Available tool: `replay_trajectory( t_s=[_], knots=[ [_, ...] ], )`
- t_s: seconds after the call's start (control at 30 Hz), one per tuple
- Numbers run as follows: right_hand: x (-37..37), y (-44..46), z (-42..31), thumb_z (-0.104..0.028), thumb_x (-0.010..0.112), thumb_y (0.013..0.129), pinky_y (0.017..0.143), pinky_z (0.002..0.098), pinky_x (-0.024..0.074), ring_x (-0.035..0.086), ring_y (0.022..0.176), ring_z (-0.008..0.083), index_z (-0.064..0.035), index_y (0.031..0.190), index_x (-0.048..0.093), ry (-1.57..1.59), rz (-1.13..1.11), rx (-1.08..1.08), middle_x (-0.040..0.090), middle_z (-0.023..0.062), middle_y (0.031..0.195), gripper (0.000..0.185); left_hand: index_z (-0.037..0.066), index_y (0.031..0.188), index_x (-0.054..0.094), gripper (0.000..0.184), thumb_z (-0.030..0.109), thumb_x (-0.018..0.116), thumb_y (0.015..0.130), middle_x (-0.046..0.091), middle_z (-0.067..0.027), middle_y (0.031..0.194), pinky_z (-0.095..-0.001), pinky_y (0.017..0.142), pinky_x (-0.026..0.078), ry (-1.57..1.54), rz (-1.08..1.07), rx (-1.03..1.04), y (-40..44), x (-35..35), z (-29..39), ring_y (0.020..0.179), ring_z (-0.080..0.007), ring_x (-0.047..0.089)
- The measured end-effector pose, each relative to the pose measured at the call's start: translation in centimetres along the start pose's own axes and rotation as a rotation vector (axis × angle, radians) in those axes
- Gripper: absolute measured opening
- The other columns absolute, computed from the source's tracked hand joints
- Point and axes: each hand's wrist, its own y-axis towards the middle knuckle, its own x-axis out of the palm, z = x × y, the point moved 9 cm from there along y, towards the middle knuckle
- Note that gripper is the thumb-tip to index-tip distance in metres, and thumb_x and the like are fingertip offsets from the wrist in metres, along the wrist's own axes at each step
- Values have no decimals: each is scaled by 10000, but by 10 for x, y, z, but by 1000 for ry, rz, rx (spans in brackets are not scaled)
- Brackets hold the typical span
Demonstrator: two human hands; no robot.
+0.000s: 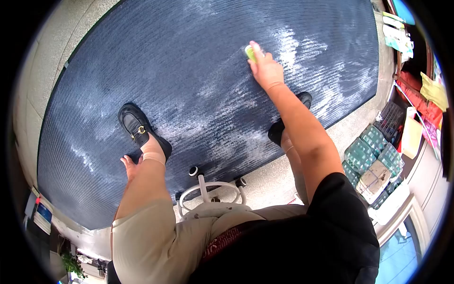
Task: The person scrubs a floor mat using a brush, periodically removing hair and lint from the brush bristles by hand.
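Observation:
My right hand is closed around a small scrub brush with yellow-green bristles, held at the surface of a large dark blue ribbed mat. White streaks of foam lie on the mat to the right of the brush. Beside my lower left leg, my left hand shows only in part; its fingers are spread over the mat with nothing seen in them. The leg hides the rest of that hand.
My feet, in black loafers, stand apart on the mat. Beneath me is a stool with a white ring base and casters. Green plastic cartons, a dark crate and red cloth are at the right.

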Motion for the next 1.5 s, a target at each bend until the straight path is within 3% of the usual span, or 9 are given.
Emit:
replay_trajectory(
  t_s=[0.17,0.37,0.43,0.6,0.7,0.93,1.17,1.37,1.5],
  knots=[
    [-33,31,102,-345,536,924,765,482,506,641,890,403,-208,1433,249,163,291,547,638,228,967,601,-75,1467,106,1064,529,661,789,-8,-312,1531,-368,1160,202,-30,-25,2,1,0,-2,1419,-431,144],
    [46,-56,-66,-321,607,891,662,474,532,642,700,383,-328,1456,236,98,-258,-241,587,211,932,676,-114,1450,92,1092,570,634,794,-22,-347,1513,-380,1164,181,25,-29,29,12,12,-12,1426,-438,92],
    [31,-36,-48,-352,613,890,575,438,536,636,623,348,-353,1441,271,-66,-163,-459,558,176,887,649,-124,1445,91,1095,575,628,796,-24,-355,1509,-380,1165,177,39,-38,17,14,10,-11,1427,-436,89],
    [-44,61,103,-336,535,927,757,502,500,647,876,394,-210,1422,261,153,225,494,654,220,945,579,-139,1437,84,1095,604,584,809,-33,-360,1507,-381,1163,169,110,-88,95,45,33,-49,1424,-447,84],
    [-28,51,74,-334,539,923,768,509,501,645,858,405,-215,1435,227,325,320,551,644,228,964,611,-148,1432,88,1098,614,573,809,-32,-362,1506,-381,1163,167,159,-106,106,53,39,-50,1423,-454,78],
    [22,-3,-79,-353,576,906,662,488,533,645,708,391,-347,1428,264,-24,-249,-386,593,213,931,609,-157,1428,94,1116,637,565,801,-32,-358,1509,-380,1161,170,177,-112,51,49,35,-45,1423,-452,83],
    [-49,85,90,-335,530,922,754,497,502,644,858,416,-167,1420,250,211,292,557,653,245,968,595,-165,1424,84,1106,630,551,813,-40,-354,1510,-377,1160,185,156,-151,57,38,34,-40,1419,-442,127],
    [23,13,-116,-335,576,902,745,496,520,645,790,413,-275,1439,272,220,-248,-75,608,228,952,620,-178,1416,84,1105,627,551,819,-35,-352,1511,-371,1161,185,211,-156,27,54,46,-52,1415,-445,137],
    [-9,53,-73,-361,565,910,662,494,528,648,734,400,-335,1423,290,44,-127,-233,603,211,943,582,-165,1422,102,1120,653,560,809,-28,-343,1515,-377,1161,187,91,-143,-24,22,14,-15,1417,-440,131]
  ],
)
